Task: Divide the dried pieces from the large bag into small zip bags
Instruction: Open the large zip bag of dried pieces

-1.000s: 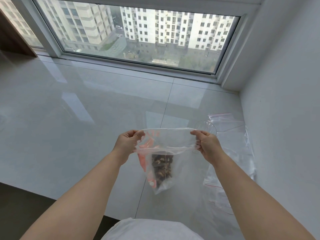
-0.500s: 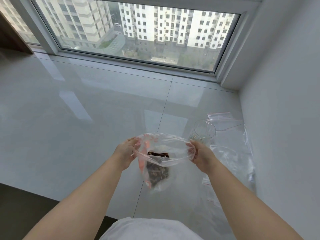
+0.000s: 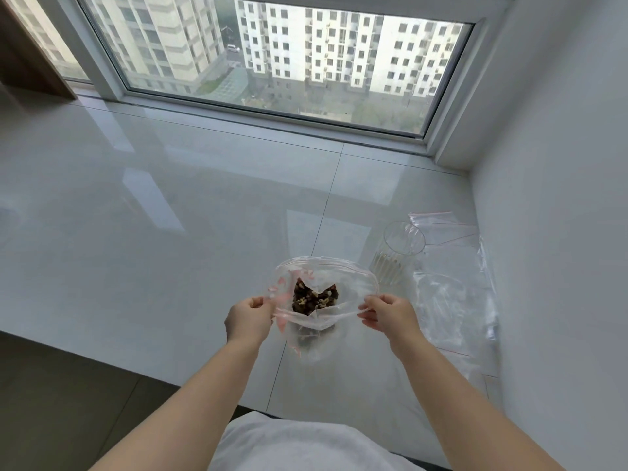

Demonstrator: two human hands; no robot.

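A large clear zip bag with red print hangs in the air above the white tiled sill, its mouth spread wide. Dark brown dried pieces lie at its bottom, seen through the mouth. My left hand pinches the near rim on the left. My right hand pinches the near rim on the right. Several small clear zip bags with red seal lines lie flat to the right by the wall.
A clear ribbed plastic cup stands just right of the bag. More crumpled clear plastic lies beyond my right hand. The white wall bounds the right side, the window the far side. The sill's front edge drops off near me.
The bag's mouth, stretched flat a second ago, is now pulled into a wide oval. Both hands have lowered and tipped it so the dried pieces show from above.
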